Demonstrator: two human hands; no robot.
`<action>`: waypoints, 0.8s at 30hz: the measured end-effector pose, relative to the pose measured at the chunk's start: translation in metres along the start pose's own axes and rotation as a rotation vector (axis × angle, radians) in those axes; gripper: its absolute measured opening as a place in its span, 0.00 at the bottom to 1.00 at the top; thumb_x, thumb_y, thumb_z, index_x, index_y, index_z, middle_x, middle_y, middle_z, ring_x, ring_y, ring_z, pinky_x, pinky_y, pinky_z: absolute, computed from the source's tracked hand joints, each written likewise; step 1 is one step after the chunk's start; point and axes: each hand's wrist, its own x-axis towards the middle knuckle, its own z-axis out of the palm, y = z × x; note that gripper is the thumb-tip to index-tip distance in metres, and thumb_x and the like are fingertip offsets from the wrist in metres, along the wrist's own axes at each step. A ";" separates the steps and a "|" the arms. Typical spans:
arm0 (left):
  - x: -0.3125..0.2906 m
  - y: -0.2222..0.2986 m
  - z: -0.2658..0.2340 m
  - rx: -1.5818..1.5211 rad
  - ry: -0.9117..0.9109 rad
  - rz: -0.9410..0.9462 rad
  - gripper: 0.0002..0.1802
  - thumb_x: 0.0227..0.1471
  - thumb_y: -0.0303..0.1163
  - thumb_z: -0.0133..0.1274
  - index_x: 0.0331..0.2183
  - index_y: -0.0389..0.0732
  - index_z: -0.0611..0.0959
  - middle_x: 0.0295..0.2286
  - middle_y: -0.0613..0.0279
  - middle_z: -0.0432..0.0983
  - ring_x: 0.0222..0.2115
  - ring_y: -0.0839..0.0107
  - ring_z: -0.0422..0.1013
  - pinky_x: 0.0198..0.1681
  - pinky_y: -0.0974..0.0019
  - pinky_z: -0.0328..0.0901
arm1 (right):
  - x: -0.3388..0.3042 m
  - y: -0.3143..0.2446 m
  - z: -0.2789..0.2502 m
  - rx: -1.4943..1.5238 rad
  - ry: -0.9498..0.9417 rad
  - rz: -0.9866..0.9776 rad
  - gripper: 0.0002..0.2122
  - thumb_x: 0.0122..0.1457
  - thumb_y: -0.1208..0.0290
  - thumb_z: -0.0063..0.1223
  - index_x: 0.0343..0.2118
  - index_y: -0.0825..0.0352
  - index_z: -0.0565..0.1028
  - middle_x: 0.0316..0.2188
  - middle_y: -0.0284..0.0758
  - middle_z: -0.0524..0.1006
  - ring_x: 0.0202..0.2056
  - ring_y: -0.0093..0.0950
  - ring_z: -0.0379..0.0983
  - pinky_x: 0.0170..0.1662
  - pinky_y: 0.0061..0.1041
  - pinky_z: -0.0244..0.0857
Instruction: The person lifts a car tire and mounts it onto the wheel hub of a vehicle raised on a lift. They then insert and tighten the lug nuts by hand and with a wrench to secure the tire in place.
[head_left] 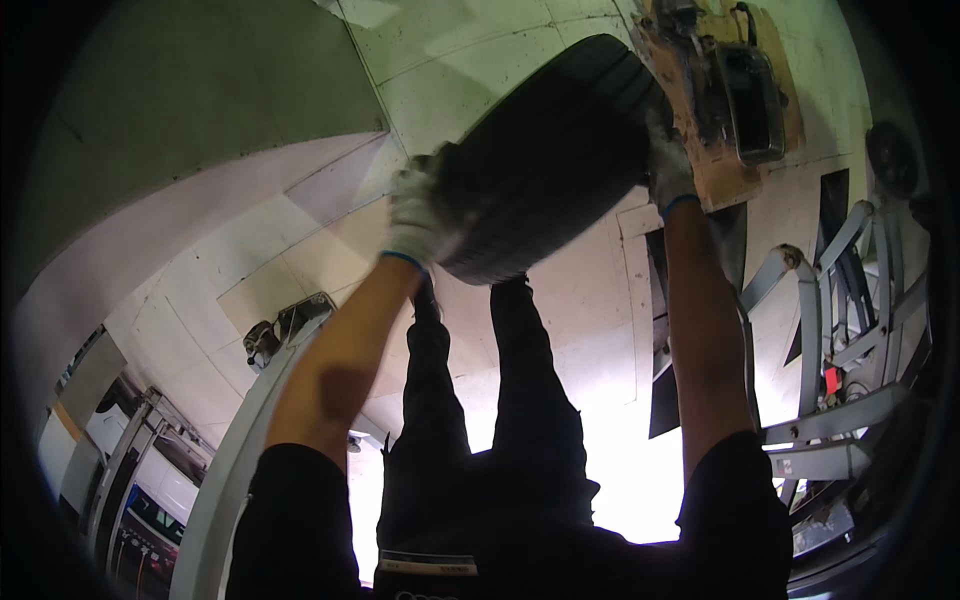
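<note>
A black car tyre [555, 165] is tilted in front of me, its grooved tread facing my body. My left hand [418, 210], in a pale work glove with a blue cuff, grips its left side and is slightly blurred. On the tyre's right side my right hand [668, 160], gloved the same way, is closed against the rubber. Some fingers of both hands are hidden behind the tyre. Whether the tyre touches the floor I cannot tell.
Grey metal lift arms [835, 300] stand to the right. A dark floor-mounted metal fixture [752, 100] sits on a brown patch at the far right. On the left are a grey post [235, 450] with a small mechanism [290, 325] and a large grey-green panel [200, 110].
</note>
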 end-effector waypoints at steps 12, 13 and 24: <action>0.000 0.192 0.079 -0.461 -0.277 0.557 0.41 0.56 0.49 0.62 0.64 0.42 0.68 0.58 0.47 0.70 0.57 0.52 0.69 0.63 0.57 0.64 | 0.081 0.133 -0.171 -0.719 0.363 -0.432 0.39 0.63 0.47 0.53 0.73 0.53 0.51 0.71 0.44 0.59 0.69 0.47 0.57 0.71 0.37 0.55; 0.017 0.187 0.086 -0.522 -0.235 0.510 0.38 0.57 0.48 0.61 0.63 0.42 0.70 0.55 0.49 0.74 0.56 0.54 0.72 0.61 0.59 0.67 | 0.093 0.139 -0.187 -0.625 0.333 -0.286 0.38 0.63 0.50 0.54 0.73 0.53 0.52 0.70 0.44 0.59 0.69 0.46 0.57 0.71 0.36 0.55; 0.239 0.085 0.193 -1.792 -0.546 -0.252 0.24 0.52 0.32 0.60 0.52 0.49 0.80 0.50 0.64 0.77 0.48 0.65 0.72 0.54 0.53 0.64 | 0.069 0.129 -0.207 -0.823 0.482 -0.606 0.23 0.69 0.73 0.47 0.67 0.61 0.66 0.58 0.51 0.72 0.59 0.45 0.70 0.60 0.42 0.66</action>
